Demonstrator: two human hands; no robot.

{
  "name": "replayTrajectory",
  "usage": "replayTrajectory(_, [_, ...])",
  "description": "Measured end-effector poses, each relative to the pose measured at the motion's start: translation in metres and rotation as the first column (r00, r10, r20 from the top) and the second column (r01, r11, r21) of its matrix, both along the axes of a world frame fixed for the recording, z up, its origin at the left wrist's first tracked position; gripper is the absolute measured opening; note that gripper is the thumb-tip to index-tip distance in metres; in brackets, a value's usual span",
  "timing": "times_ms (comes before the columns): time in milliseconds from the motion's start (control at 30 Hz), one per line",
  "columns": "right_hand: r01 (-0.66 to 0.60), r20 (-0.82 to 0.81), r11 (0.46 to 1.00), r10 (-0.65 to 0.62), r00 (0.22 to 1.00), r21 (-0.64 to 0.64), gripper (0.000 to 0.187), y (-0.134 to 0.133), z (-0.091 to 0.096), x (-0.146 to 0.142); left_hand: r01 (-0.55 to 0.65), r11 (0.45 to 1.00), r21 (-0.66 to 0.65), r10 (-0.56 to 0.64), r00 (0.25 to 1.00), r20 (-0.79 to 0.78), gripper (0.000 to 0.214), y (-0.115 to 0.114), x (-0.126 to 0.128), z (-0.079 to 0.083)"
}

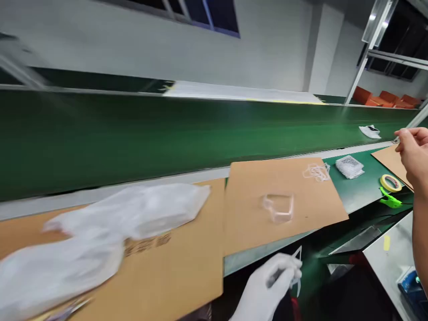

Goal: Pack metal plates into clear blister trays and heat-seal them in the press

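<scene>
The left hand (267, 285), in a white glove, sits low in the near middle of the view, just past the near edge of a cardboard sheet (310, 214). Its fingers are curled closed on a thin clear plastic strip (298, 272), which stands up out of the grip. The bare right hand (414, 151) is raised at the far right with its fingers drawn close together, almost pinching. Whether they hold anything is too small to tell.

A clear plastic frame (278, 207) lies on that sheet, and a tangle of thin clear plastic loops (316, 172) rests near its far corner. To the left, a blurred white plastic bag (100, 227) lies over a second cardboard sheet (174, 276). To the right, on a green counter (359, 196), are a packet of silvery wrap (349, 167), a roll of yellow tape (390, 183) and a bright green clip (390, 200), with a third cardboard sheet (391, 160) just beyond them. A white scrap (369, 131) lies on a long green conveyor belt (167, 138) running behind. Orange seats (384, 99) stand in the far right distance.
</scene>
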State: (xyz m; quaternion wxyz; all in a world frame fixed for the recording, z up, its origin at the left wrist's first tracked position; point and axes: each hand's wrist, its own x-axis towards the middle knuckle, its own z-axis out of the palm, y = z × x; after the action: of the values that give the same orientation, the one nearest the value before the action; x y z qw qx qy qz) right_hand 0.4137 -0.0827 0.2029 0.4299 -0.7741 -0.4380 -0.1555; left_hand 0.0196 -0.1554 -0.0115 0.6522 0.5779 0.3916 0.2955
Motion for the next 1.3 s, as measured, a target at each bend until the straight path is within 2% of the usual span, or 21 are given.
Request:
replayTrajectory(33, [-0.174, -0.028, 0.985, 0.174, 0.984, -0.014, 0.045, -0.012, -0.001, -0.039, -0.040, 0.999, 0.037, 0.039, 0.999, 0.022, 0.027, 0.003, -0.004, 0.008])
replayTrajectory(67, [-0.336, -0.118, 0.936, 0.323, 0.939, -0.110, 0.047, -0.028, -0.007, -0.077, -0.082, 0.991, 0.106, 0.080, 0.997, 0.022, 0.025, 0.006, -0.008, 0.016])
replayTrajectory(133, [-0.627, -0.442, 0.742, 0.493, 0.750, -0.237, 0.057, -0.062, -0.033, -0.145, -0.146, 0.937, 0.318, 0.157, 0.988, -0.008, 0.021, 0.009, -0.015, 0.031])
replayTrajectory(167, [-0.708, -0.585, 0.668, 0.487, 0.648, -0.228, 0.061, -0.079, -0.051, -0.173, -0.161, 0.879, 0.449, 0.191, 0.981, -0.022, 0.021, 0.009, -0.017, 0.037])
replayTrajectory(200, [-0.757, -0.684, 0.626, 0.470, 0.558, -0.187, 0.062, -0.094, -0.072, -0.196, -0.153, 0.799, 0.581, 0.211, 0.977, -0.034, 0.020, 0.007, -0.018, 0.040])
replayTrajectory(267, [-0.832, -0.817, 0.553, 0.456, 0.353, -0.051, 0.056, -0.118, -0.114, -0.228, -0.086, 0.584, 0.807, 0.234, 0.970, -0.066, 0.020, 0.001, -0.015, 0.041])
replayTrajectory(300, [-0.829, -0.859, 0.558, 0.438, 0.264, 0.029, 0.056, -0.127, -0.132, -0.237, -0.037, 0.469, 0.883, 0.246, 0.965, -0.090, 0.020, -0.003, -0.012, 0.039])
replayTrajectory(367, [-0.762, -0.907, 0.638, 0.379, 0.182, 0.114, 0.062, -0.142, -0.160, -0.247, 0.074, 0.289, 0.954, 0.274, 0.949, -0.157, 0.021, -0.013, -0.005, 0.033])
replayTrajectory(433, [-0.661, -0.929, 0.741, 0.315, 0.193, 0.114, 0.065, -0.155, -0.175, -0.247, 0.154, 0.219, 0.963, 0.274, 0.938, -0.212, 0.020, -0.024, 0.001, 0.027])
replayTrajectory(500, [-0.614, -0.919, 0.784, 0.300, 0.254, 0.086, 0.064, -0.168, -0.177, -0.238, 0.178, 0.247, 0.953, 0.195, 0.954, -0.228, 0.013, -0.036, 0.003, 0.022])
replayTrajectory(567, [-0.646, -0.881, 0.762, 0.335, 0.335, 0.044, 0.059, -0.182, -0.169, -0.224, 0.130, 0.347, 0.929, 0.099, 0.980, -0.174, 0.017, -0.045, -0.001, 0.019])
replayTrajectory(667, [-0.760, -0.809, 0.639, 0.382, 0.447, -0.117, 0.049, -0.207, -0.143, -0.200, 0.026, 0.597, 0.802, 0.047, 0.997, -0.067, 0.021, -0.045, -0.009, 0.019])
replayTrajectory(733, [-0.818, -0.763, 0.520, 0.415, 0.495, -0.248, 0.044, -0.222, -0.121, -0.188, 0.058, 0.767, 0.639, -0.029, 0.998, -0.055, 0.026, -0.039, -0.011, 0.023])
replayTrajectory(767, [-0.839, -0.745, 0.454, 0.437, 0.503, -0.301, 0.042, -0.228, -0.110, -0.184, 0.119, 0.825, 0.553, -0.109, 0.993, -0.051, 0.032, -0.035, -0.010, 0.025])
replayTrajectory(833, [-0.869, -0.726, 0.339, 0.483, 0.489, -0.360, 0.040, -0.236, -0.091, -0.180, 0.292, 0.866, 0.406, -0.314, 0.949, -0.014, 0.051, -0.028, -0.005, 0.031])
replayTrajectory(933, [-0.904, -0.749, 0.236, 0.507, 0.427, -0.356, 0.037, -0.240, -0.077, -0.177, 0.524, 0.823, 0.219, -0.557, 0.821, 0.130, 0.070, -0.025, 0.009, 0.038])
replayTrajectory(967, [-0.911, -0.764, 0.233, 0.496, 0.413, -0.341, 0.037, -0.241, -0.076, -0.176, 0.566, 0.808, 0.162, -0.588, 0.788, 0.180, 0.068, -0.026, 0.013, 0.039])
replayTrajectory(1033, [-0.911, -0.792, 0.268, 0.454, 0.407, -0.314, 0.038, -0.241, -0.080, -0.175, 0.574, 0.815, 0.075, -0.575, 0.789, 0.216, 0.051, -0.030, 0.018, 0.043])
replayTrajectory(1100, [-0.889, -0.818, 0.365, 0.397, 0.417, -0.276, 0.039, -0.240, -0.089, -0.174, 0.515, 0.856, 0.046, -0.515, 0.842, 0.163, 0.034, -0.032, 0.019, 0.049])
replayTrajectory(1200, [-0.822, -0.848, 0.530, 0.322, 0.421, -0.207, 0.040, -0.237, -0.104, -0.175, 0.448, 0.893, 0.036, -0.450, 0.890, 0.073, 0.026, -0.032, 0.013, 0.058])
replayTrajectory(1300, [-0.757, -0.844, 0.630, 0.300, 0.445, -0.176, 0.043, -0.229, -0.117, -0.178, 0.428, 0.903, 0.028, -0.428, 0.904, -0.002, 0.024, -0.030, 0.007, 0.062])
